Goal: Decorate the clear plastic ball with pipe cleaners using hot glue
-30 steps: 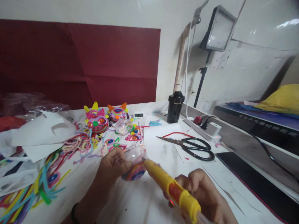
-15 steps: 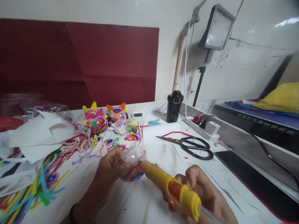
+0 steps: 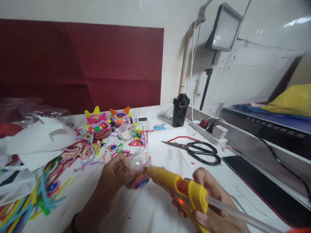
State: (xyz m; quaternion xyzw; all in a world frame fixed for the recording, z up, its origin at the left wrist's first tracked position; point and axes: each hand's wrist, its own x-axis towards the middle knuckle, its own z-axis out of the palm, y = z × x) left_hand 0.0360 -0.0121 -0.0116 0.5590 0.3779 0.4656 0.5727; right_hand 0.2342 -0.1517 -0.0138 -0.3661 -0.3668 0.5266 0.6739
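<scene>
Since a second ago the yellow glue gun [image 3: 179,189] has swung flatter and drawn back toward the near edge, so its clear glue stick [image 3: 243,216] now trails out to the right, while its nozzle stays at the ball held in the other hand.

Behind everything, a dark red sheet [image 3: 80,64] covers the far wall on the left. The white table [image 3: 155,210] runs from the near edge to that wall. On its left side lie white paper sheets [image 3: 41,139] and a loose heap of coloured pipe cleaners [image 3: 43,187]. A black tablet [image 3: 257,184] lies flat at the right. Black scissors [image 3: 196,151] lie partly open right of centre, beyond the hands. A black bottle [image 3: 180,110] stands upright at the far edge, with a white power strip [image 3: 210,131] just to its right.

The right hand [image 3: 213,207] is wrapped around the glue gun's grip, near right. The left hand [image 3: 116,173] pinches a clear plastic ball [image 3: 139,161] whose underside carries a coiled patch of coloured pipe cleaner [image 3: 139,181]; the ball sits just above the table at centre, with the nozzle touching it. Further off, two finished decorated balls [image 3: 102,124] with pointed ears rest beside another clear ball [image 3: 126,131].
</scene>
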